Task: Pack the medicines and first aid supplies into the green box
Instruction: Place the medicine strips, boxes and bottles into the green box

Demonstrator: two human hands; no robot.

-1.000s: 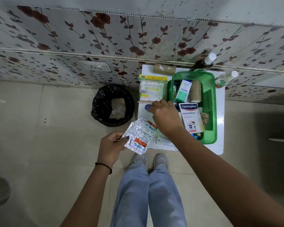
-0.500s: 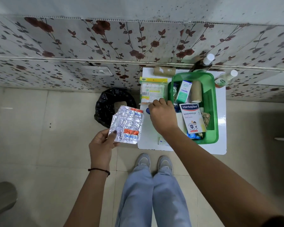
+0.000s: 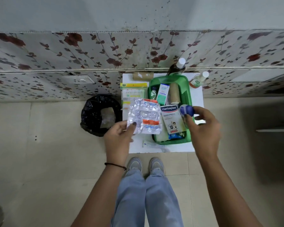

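The green box (image 3: 189, 95) stands on a small white table (image 3: 197, 97). Inside it lie a Hansaplast carton (image 3: 170, 118), a teal and white carton (image 3: 162, 94), a brown bandage roll (image 3: 174, 95) and a blue packet (image 3: 175, 136). My left hand (image 3: 119, 138) holds a stack of silver tablet strips (image 3: 144, 117) over the table's left part. My right hand (image 3: 203, 126) grips a small blue and white container (image 3: 186, 110) above the box's right side.
A cotton-bud pack (image 3: 133, 94), a cardboard roll (image 3: 143, 75) and a white tube (image 3: 154, 144) lie on the table outside the box. Two white-capped bottles (image 3: 179, 65) (image 3: 199, 79) stand at the back. A black-lined bin (image 3: 100, 114) sits on the floor to the left.
My right hand has lifted the blue container from the table's left side and carried it right, over the box. My left hand has brought the tablet strips up and right, over the table.
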